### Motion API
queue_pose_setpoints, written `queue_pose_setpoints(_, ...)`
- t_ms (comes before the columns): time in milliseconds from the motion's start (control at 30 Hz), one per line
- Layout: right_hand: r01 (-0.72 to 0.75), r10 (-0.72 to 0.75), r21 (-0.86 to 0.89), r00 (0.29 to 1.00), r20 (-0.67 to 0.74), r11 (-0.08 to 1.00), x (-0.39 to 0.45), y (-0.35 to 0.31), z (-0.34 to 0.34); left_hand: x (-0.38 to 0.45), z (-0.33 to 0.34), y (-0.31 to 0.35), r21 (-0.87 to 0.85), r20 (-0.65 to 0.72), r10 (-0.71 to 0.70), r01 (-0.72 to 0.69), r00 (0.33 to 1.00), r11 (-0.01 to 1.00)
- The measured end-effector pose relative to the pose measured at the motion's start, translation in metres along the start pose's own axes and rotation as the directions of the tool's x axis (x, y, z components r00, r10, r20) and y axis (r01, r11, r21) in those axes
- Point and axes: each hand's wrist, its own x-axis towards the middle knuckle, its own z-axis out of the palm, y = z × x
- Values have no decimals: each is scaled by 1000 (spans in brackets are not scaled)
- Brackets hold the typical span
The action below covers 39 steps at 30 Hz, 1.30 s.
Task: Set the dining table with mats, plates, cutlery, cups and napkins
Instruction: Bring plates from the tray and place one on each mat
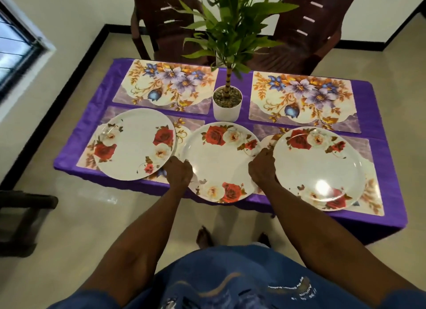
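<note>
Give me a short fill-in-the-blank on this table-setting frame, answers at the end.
1. Both hands, left hand and right hand, hold the ____ plate of the three.
2. The number of floral mats with no plate on them is ____.
3. The potted plant stands in a ____ pot.
4. The tablecloth is ____.

Answers: middle; two; white; purple

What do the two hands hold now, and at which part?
Both hold the middle plate by its rim: left hand on its left edge, right hand on its right edge.

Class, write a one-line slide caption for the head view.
Both hands, left hand and right hand, grip a rose-patterned plate between two plates already on floral mats.
</note>
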Motion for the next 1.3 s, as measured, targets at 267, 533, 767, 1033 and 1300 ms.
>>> queue_pose_setpoints(267,-186,172,160,980,95,970,10,-5,-5,14,-7,2,-38,165,-37,44,986,998)
queue_pose_setpoints(533,-192,173,283,981,93,940,4,-9,-12,4,-14,-6,-156,40,-69,74,997,985)
queue_pose_setpoints(767,-51,20,454,997,75,890,1,-53,-14,-28,-59,-9,-396,-136,-215,146,967,906)
queue_pose_setpoints(1033,94,-205,553,968,143,828,-34,-173,47,-17,-145,-95,-639,-256,-488,233,834,733)
queue_pose_setpoints(1300,164,-388,619,888,246,768,-107,-321,143,49,-243,-226,-686,-313,-560,226,767,692)
